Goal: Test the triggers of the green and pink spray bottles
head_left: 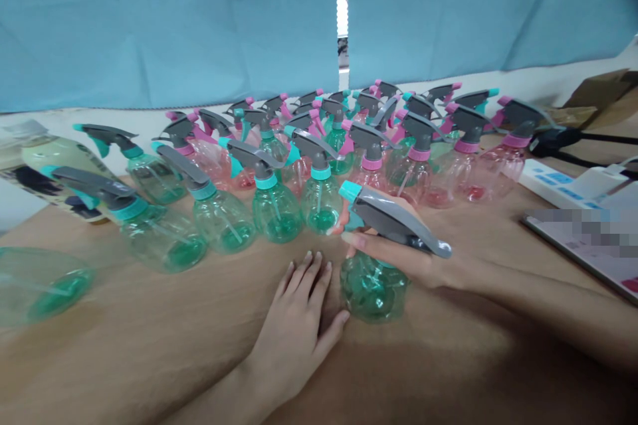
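My right hand (399,249) is wrapped round the neck of a green spray bottle (373,289) with a grey and turquoise trigger head. The bottle is upright, its nozzle pointing left, and its neck is mostly hidden by my fingers. My left hand (299,319) lies flat on the wooden table (199,352), fingers spread, just left of that bottle, holding nothing. Beyond my hands stands a row of green spray bottles with turquoise collars, the nearest being one green bottle (323,202) and another green bottle (279,212).
Pink spray bottles (419,179) crowd behind and to the right. A green bottle (44,285) is cut off at the left edge. On the right are a white power strip (553,182) with cables and a flat device (588,246). A blue curtain (174,26) hangs behind.
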